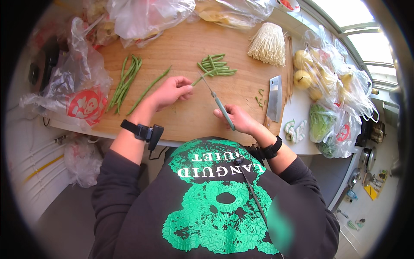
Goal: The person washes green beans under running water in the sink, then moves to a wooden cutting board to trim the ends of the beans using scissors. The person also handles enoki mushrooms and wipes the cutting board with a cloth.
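My left hand (173, 92) pinches one end of a green bean (198, 80) above the wooden board (181, 123). A pair of scissors (223, 109) with grey-green handles is gripped in my right hand (237, 118). Their thin blades reach up and left to the held bean. Just beyond lies a small pile of cut bean pieces (223, 70), partly behind the bean. One whole bean (150, 89) rests by my left wrist, and a bunch of long beans (126, 84) lies farther left. Small green trimmings (259, 98) are scattered right of the scissors.
A cleaver (274, 100) lies at the board's right side, beside wooden skewers (288, 74). Enoki mushrooms (267, 43) stand behind it. Bagged yellow fruit (304, 79), bagged greens (321, 121) and a crumpled cloth (294, 131) are to the right. Plastic bags (87, 77) crowd the left and far edges.
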A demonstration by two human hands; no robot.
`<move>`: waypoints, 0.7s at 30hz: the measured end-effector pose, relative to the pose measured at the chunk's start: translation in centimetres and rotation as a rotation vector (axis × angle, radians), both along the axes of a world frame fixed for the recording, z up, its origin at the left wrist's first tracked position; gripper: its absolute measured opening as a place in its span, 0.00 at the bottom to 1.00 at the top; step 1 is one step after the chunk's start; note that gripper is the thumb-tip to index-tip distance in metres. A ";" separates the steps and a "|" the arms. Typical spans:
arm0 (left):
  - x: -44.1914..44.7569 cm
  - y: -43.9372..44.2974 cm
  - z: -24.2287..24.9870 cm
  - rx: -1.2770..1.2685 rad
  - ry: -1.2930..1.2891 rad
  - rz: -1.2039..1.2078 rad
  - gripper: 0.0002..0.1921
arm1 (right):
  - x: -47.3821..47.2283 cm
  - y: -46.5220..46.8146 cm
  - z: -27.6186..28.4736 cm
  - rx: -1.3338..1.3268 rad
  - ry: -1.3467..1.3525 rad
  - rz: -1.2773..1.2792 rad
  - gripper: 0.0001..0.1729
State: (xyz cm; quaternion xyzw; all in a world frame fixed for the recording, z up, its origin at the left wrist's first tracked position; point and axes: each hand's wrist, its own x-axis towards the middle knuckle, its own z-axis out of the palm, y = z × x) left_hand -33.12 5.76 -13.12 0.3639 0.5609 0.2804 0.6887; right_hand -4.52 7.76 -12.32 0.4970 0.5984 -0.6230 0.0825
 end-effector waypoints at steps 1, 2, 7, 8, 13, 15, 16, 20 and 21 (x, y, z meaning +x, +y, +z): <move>-0.2 -0.2 0.1 0.014 0.080 -0.026 0.14 | -0.1 0.2 -0.2 -0.029 0.006 -0.041 0.38; -0.4 -0.5 0.2 0.012 0.089 -0.011 0.13 | -0.2 0.4 -0.3 -0.023 0.011 -0.035 0.38; -0.6 -1.5 -0.5 0.003 0.170 0.060 0.12 | -0.7 0.6 -0.6 -0.003 0.020 -0.029 0.37; -0.5 -1.6 -0.7 0.002 0.158 0.072 0.12 | -0.8 0.6 -0.6 0.005 0.026 -0.033 0.37; -0.2 -1.7 -1.8 0.026 0.107 0.149 0.10 | -0.8 0.6 -0.5 -0.008 0.044 -0.043 0.35; -0.2 -1.7 -2.0 0.009 0.085 0.163 0.12 | -0.6 0.6 -0.6 -0.010 0.047 -0.046 0.35; -0.2 -1.8 -1.9 -0.021 0.099 0.177 0.12 | -0.4 0.5 -0.5 -0.026 0.037 -0.043 0.34; -0.7 -2.3 -1.7 -0.045 0.048 0.238 0.13 | 0.5 0.2 -0.7 -0.022 0.017 0.056 0.34; -0.9 -2.5 -1.6 -0.036 0.059 0.226 0.13 | 0.7 0.0 -0.7 -0.036 0.025 0.057 0.33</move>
